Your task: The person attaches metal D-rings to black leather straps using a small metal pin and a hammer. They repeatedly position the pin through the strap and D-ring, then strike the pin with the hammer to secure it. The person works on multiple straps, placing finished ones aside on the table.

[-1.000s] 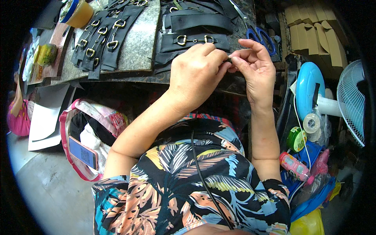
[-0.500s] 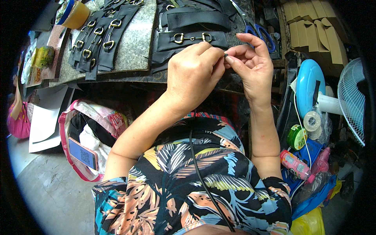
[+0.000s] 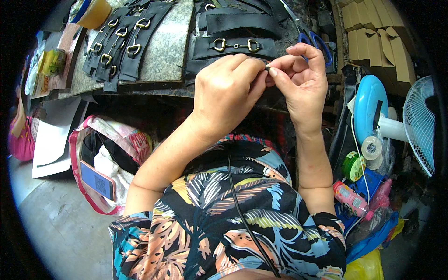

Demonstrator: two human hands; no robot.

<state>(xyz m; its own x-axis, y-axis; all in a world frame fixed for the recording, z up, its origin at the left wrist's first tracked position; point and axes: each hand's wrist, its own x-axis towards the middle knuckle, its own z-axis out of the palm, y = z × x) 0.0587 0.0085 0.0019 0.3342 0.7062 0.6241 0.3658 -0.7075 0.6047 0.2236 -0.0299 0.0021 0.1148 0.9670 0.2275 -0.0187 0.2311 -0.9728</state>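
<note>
Both my hands meet just in front of the workbench's near edge, fingertips together. A small black piece (image 3: pixel 267 68) shows between them, too small to tell its kind. My left hand (image 3: pixel 225 93) is closed, knuckles up, its fingertips mostly hidden behind the hand. The thumb and a finger of my right hand (image 3: pixel 301 86) pinch the black piece, with the other fingers curled loosely above. Just beyond the hands lies a black leather strap (image 3: pixel 266 48) with a gold-coloured horsebit buckle (image 3: pixel 235 45). A plain black leather strip (image 3: pixel 242 25) lies behind it.
Several black straps with gold buckles (image 3: pixel 133 49) lie on a speckled stone slab (image 3: pixel 169 44) at left. Blue-handled scissors (image 3: pixel 321 46) rest right of the leather. A blue-and-white fan (image 3: pixel 373 107) and cardboard pieces (image 3: pixel 373 46) stand at right. A bag (image 3: pixel 77 163) holding a phone (image 3: pixel 98 180) is lower left.
The view has shifted slightly, so the bench things sit a little further right. My hands keep the same pinch at the small black piece, the left turned slightly.
</note>
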